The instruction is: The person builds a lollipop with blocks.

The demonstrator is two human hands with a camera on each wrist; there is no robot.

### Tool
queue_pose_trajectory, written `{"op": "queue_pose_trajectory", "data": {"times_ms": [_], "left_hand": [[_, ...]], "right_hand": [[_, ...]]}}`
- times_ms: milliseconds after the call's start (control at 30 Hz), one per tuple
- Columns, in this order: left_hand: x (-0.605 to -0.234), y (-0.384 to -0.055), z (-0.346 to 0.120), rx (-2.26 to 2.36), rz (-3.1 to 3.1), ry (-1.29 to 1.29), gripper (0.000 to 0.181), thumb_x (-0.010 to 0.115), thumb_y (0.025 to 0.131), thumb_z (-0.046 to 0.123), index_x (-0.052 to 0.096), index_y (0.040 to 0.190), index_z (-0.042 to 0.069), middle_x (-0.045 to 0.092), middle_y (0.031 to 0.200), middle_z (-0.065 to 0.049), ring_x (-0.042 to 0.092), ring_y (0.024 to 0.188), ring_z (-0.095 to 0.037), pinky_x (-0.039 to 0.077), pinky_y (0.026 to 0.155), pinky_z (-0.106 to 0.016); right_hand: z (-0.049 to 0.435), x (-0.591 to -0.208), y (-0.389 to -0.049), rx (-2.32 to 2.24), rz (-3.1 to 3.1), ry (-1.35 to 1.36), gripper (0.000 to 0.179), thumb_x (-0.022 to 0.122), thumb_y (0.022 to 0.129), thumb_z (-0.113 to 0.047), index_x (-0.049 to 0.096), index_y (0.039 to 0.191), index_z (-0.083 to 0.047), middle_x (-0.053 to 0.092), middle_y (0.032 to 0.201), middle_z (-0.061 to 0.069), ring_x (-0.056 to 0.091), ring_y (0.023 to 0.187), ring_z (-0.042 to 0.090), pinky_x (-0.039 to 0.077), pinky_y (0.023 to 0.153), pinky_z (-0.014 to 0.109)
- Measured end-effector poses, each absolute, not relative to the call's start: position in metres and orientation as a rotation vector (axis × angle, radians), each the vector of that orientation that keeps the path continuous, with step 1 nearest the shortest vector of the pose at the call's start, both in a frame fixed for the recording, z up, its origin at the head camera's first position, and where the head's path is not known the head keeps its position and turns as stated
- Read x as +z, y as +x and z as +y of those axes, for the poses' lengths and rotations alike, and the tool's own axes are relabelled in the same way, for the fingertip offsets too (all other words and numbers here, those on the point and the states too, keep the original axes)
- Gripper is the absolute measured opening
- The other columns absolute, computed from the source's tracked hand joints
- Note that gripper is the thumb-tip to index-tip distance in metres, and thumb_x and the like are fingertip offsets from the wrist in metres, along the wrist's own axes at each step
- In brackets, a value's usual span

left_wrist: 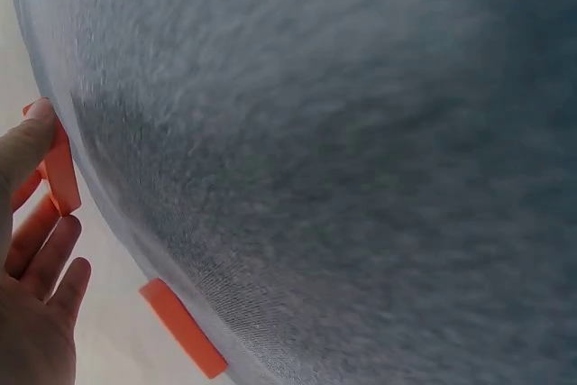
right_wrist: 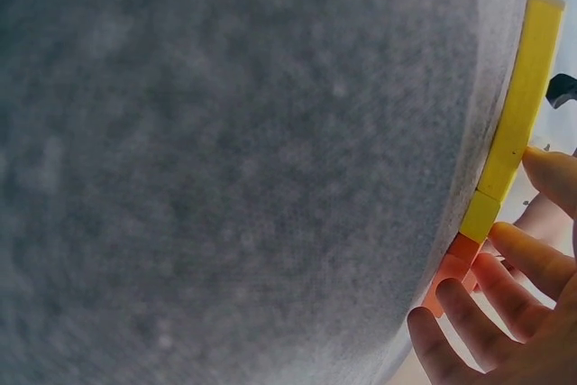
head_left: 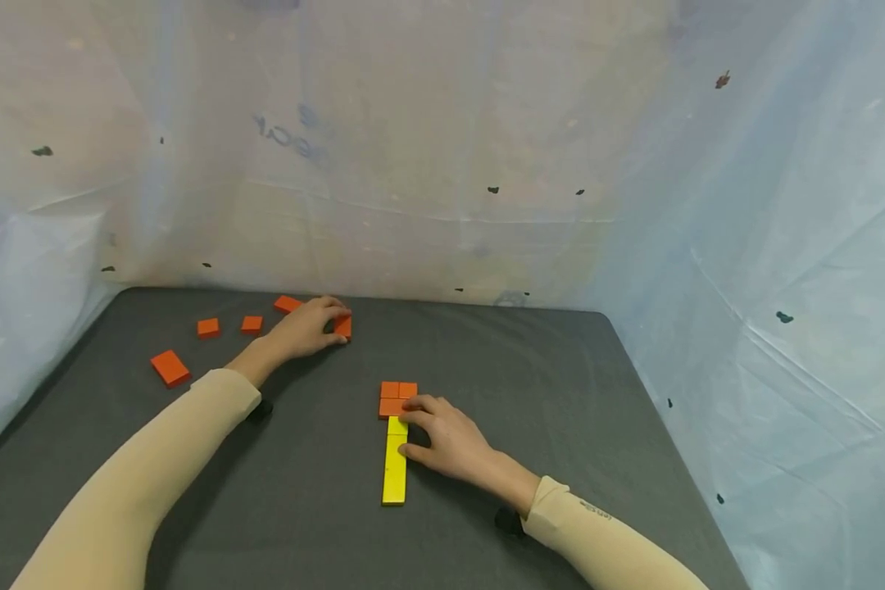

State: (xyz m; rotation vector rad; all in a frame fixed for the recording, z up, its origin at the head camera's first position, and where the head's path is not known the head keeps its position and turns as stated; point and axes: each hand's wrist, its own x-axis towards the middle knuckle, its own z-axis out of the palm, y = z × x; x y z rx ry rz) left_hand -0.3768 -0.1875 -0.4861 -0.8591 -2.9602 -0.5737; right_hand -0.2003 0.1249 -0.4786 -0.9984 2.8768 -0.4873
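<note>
At the table's far edge, my left hand [head_left: 302,329] pinches a flat orange block [head_left: 343,326] between thumb and fingers; the left wrist view shows the thumb on one face of this orange block [left_wrist: 61,173]. My right hand [head_left: 453,438] lies beside a row of pieces in the middle. Its thumb touches the long yellow block [right_wrist: 523,96], and its forefinger is at the small yellow block [right_wrist: 480,216]. Against the far end of the yellow column sit two small orange blocks [head_left: 390,389] side by side and a wider orange block [head_left: 391,407], partly covered by fingertips.
Several loose orange pieces lie at the far left: a small block [head_left: 208,328], another small block [head_left: 251,324], a larger block [head_left: 170,368] and a block [head_left: 287,304] behind the left wrist. Plastic sheeting [head_left: 413,123] walls in the grey cloth-covered table [head_left: 546,385].
</note>
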Motion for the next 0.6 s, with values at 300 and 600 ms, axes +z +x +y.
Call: {"op": "queue_pose_trajectory", "data": {"times_ms": [300,600], "left_hand": [[-0.484,-0.349,-0.180,-0.547,-2.892,-0.964,0.057,0.083,0.091,0.033,0.065,0.136,0.003,0.058,0.137,-0.020,0.057,0.125,-0.038,0.051,0.103,-0.054],[-0.479,-0.326,-0.166,-0.500,-2.882,-1.060,0.060,0.085,0.088,0.041,0.066,0.134,0.005,0.059,0.134,-0.015,0.060,0.120,-0.034,0.053,0.099,-0.052]], "right_hand": [[0.124,-0.478,-0.200,-0.486,2.873,-0.990,0.047,0.074,0.098,-0.040,0.068,0.138,-0.016,0.056,0.147,0.002,0.056,0.130,0.020,0.052,0.105,0.039],[0.123,-0.479,-0.200,-0.471,2.878,-0.973,0.048,0.074,0.098,-0.041,0.069,0.138,-0.016,0.056,0.147,0.001,0.056,0.131,0.021,0.051,0.106,0.040]]}}
